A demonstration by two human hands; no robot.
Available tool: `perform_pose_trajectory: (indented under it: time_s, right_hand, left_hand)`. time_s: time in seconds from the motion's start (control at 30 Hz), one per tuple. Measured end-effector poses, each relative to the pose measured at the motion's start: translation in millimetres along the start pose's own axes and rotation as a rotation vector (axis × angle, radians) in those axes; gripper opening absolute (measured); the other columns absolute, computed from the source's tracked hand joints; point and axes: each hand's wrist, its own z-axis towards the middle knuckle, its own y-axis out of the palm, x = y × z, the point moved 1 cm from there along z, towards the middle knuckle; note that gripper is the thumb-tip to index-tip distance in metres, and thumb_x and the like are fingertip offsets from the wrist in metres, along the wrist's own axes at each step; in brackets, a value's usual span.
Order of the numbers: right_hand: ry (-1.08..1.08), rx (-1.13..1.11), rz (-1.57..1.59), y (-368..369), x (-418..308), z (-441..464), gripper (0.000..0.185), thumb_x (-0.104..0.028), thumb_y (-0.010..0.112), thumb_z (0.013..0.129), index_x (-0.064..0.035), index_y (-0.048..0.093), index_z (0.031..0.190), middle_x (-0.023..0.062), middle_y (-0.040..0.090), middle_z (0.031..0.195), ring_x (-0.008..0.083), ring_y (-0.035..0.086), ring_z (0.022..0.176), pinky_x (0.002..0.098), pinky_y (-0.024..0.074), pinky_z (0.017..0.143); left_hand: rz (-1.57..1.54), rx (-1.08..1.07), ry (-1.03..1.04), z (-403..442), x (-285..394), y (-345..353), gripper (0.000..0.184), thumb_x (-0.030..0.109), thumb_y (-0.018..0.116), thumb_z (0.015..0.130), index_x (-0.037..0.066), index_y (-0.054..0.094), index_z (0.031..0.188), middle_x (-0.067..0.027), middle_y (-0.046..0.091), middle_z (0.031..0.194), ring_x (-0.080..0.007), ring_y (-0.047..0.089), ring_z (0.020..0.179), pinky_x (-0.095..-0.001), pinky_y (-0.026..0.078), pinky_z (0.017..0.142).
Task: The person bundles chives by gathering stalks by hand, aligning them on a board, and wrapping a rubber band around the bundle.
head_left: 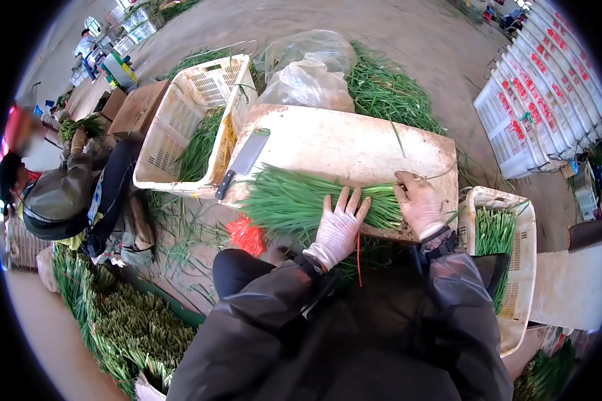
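Note:
A bundle of long green leaves [291,200] lies across the near side of a pale, stained board [328,137]. My gloved left hand [340,230] rests on the bundle right of its middle, fingers apart and pointing away from me. At the bundle's right end is my gloved right hand [420,204], its fingers curled against the cut ends; what is under its fingertips is hidden. A red strip [359,260] hangs down beside my left hand. Left of the bundle, a cleaver [249,155] with a dark handle lies flat on the board.
White crates with greens stand left [154,150] and right [528,267] of the board. Clear plastic bags [304,83] and loose greens [388,87] lie beyond it. Red ties [246,234] are near my knee. A co-worker [60,194] sits at left. Stacked crates [515,127] stand at right.

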Motion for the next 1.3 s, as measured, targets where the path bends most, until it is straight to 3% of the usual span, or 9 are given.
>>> perform_pose_trajectory:
  time_s: [0.13,0.3,0.4,0.57,0.7,0.8,0.9,1.17,1.3]
  right_hand:
    - [-0.137,-0.158,-0.035,9.5,-27.2,11.7,0.045,-0.033,0.073,0.091,-0.0118,0.064,0.13,0.0172,0.073,0.111,0.0379,0.069,0.102,0.0473,0.0554,0.09]
    - [-0.223,-0.616,-0.334,22.4,-51.8,22.0,0.119,-0.075,0.078,0.069,-0.0059,0.037,0.157,0.0167,0.047,0.159,0.032,0.037,0.153,0.0581,0.0274,0.123]
    - [-0.236,-0.714,-0.453,31.2,-48.9,23.9,0.124,-0.076,0.08,0.065,-0.0078,0.036,0.158,0.0151,0.047,0.159,0.0336,0.037,0.153,0.0562,0.0278,0.124]
    - [-0.202,-0.668,-0.546,44.8,-56.6,26.7,0.109,-0.059,0.083,0.072,-0.0105,0.037,0.158,0.0139,0.064,0.129,0.0317,0.06,0.124,0.049,0.047,0.105]
    - [-0.196,-0.515,-0.518,37.1,-66.0,19.8,0.101,-0.046,0.085,0.072,-0.0111,0.04,0.156,0.0125,0.064,0.122,0.0303,0.061,0.118,0.0459,0.0484,0.099]
    - [-0.19,-0.325,-0.484,11.9,-94.6,9.1,0.098,-0.042,0.086,0.07,-0.0093,0.045,0.153,0.0116,0.063,0.116,0.0301,0.061,0.11,0.0455,0.0475,0.093]
    - [-0.218,-0.131,-0.513,-7.3,-120.6,-10.9,0.095,-0.052,0.082,0.074,-0.0086,0.048,0.151,0.0104,0.061,0.109,0.0292,0.059,0.102,0.0462,0.0462,0.09]
    - [0.022,-0.175,-0.372,-11.6,-180.5,-64.6,0.116,-0.064,0.087,0.063,-0.008,0.042,0.154,0.0142,0.058,0.117,0.0324,0.057,0.109,0.0538,0.0431,0.092]
    - [-0.072,-0.091,-0.251,-30.6,-160.4,-58.7,0.097,-0.071,0.075,0.076,-0.0055,0.052,0.144,0.0138,0.066,0.099,0.0317,0.069,0.087,0.0453,0.0546,0.074]
  left_hand:
    - [-0.037,-0.046,-0.016,-14.9,1.5,-3.6,0.08,0.025,0.073,0.084,0.008,0.042,0.156,-0.0226,0.039,0.162,-0.0437,0.036,0.149,-0.0665,0.031,0.115]
    - [-0.031,-0.022,-0.031,-31.2,-11.8,-13.6,0.078,0.028,0.074,0.083,0.008,0.046,0.153,-0.0253,0.04,0.16,-0.0453,0.036,0.149,-0.0695,0.025,0.117]
    - [-0.082,-0.016,-0.179,-44.1,-25.2,-19.0,0.084,0.029,0.079,0.077,0.006,0.047,0.151,-0.026,0.04,0.159,-0.0445,0.035,0.15,-0.0697,0.023,0.118]
    - [-0.449,0.317,-0.023,-61.7,-29.3,-35.2,0.062,0.012,0.076,0.074,0.01,0.062,0.134,-0.0133,0.058,0.139,-0.035,0.052,0.133,-0.047,0.044,0.108]
    - [-1.28,-0.194,-0.626,-73.0,-22.4,-9.6,0.036,0.033,0.078,0.092,0.001,0.076,0.109,-0.0078,0.073,0.079,-0.0162,0.067,0.07,-0.0317,0.054,0.069]
    - [-1.69,-0.377,-0.723,-64.4,-24.2,-13.1,0.043,0.036,0.077,0.095,0.004,0.071,0.123,-0.0032,0.073,0.105,-0.0134,0.066,0.095,-0.03,0.053,0.086]
    - [-2.1,0.273,-0.722,-44.8,-25.9,-0.3,0.059,0.033,0.08,0.094,-0.001,0.06,0.137,-0.0073,0.07,0.125,-0.0166,0.063,0.113,-0.0313,0.048,0.102]
    - [-1.996,0.614,-0.878,-17.2,-34.0,-38.3,0.039,0.01,0.081,0.088,0.0,0.068,0.123,-0.013,0.076,0.102,-0.0247,0.073,0.084,-0.0357,0.06,0.075]
    - [-2.101,0.496,-0.848,-17.9,-33.6,-46.0,0.04,0.008,0.069,0.097,-0.005,0.058,0.134,-0.0176,0.073,0.117,-0.0284,0.073,0.097,-0.0419,0.062,0.087]
